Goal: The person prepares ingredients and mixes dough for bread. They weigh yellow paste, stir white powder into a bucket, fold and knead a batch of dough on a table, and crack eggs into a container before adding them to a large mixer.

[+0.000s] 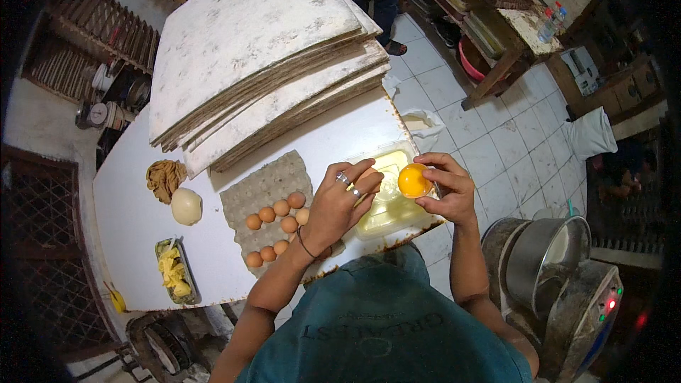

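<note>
My right hand (454, 195) grips an eggshell half with a bright orange yolk (413, 180) in it, at the right side of a plastic tub (389, 216) of pale yellow, clear liquid. Over the tub's left side, my left hand (337, 198), with rings on it, has its fingers curled round another brown eggshell piece (370, 180), partly hidden by them. To the left lies a grey egg tray (237, 198) with several brown eggs (267, 214), some behind my left hand and forearm.
A dough ball (186, 206), crumpled brown material (164, 181) and yellow fat in a dish (174, 273) sit left on the white table (128, 227). Stacked boards (255, 42) fill its back. A steel mixer (543, 262) stands right; someone's legs (376, 3) are beyond the table.
</note>
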`<action>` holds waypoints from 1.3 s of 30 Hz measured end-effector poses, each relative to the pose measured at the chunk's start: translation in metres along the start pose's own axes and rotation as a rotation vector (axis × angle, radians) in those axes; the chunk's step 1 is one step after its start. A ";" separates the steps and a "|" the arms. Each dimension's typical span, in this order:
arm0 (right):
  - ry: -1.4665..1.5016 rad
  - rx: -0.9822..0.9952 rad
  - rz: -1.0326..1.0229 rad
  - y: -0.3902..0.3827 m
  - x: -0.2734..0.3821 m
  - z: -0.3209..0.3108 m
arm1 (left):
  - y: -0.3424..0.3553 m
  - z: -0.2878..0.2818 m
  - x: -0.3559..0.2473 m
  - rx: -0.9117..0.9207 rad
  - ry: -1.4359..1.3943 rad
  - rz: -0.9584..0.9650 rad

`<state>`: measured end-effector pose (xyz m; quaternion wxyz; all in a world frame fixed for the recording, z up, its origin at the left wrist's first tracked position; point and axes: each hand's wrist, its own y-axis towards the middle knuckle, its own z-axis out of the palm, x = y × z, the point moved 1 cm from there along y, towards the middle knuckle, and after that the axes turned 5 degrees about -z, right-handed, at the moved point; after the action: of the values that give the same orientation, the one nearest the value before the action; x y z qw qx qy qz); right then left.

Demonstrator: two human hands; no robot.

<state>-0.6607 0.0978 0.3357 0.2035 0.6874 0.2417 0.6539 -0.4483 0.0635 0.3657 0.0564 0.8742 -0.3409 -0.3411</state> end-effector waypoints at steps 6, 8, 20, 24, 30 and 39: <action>0.058 -0.016 -0.014 0.003 0.007 0.003 | -0.008 -0.002 0.005 -0.048 -0.754 -0.236; 0.066 -0.006 -0.031 0.005 0.010 0.005 | -0.010 -0.003 0.006 -0.029 -0.841 -0.215; 0.008 0.091 -0.028 0.014 0.018 0.011 | -0.008 -0.009 -0.003 0.059 -0.793 -0.236; -0.024 0.140 -0.010 0.017 0.022 0.011 | -0.009 -0.009 -0.001 0.122 -0.767 -0.209; -0.030 0.157 0.014 0.019 0.026 0.011 | -0.007 -0.010 -0.004 0.130 -0.762 -0.207; -0.074 0.198 0.010 0.024 0.032 0.013 | -0.010 -0.010 -0.003 0.121 -0.836 -0.228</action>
<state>-0.6456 0.0981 0.3744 0.1402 0.7292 0.2940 0.6019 -0.4378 0.0720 0.3719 -0.1757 0.6947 -0.2550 -0.6492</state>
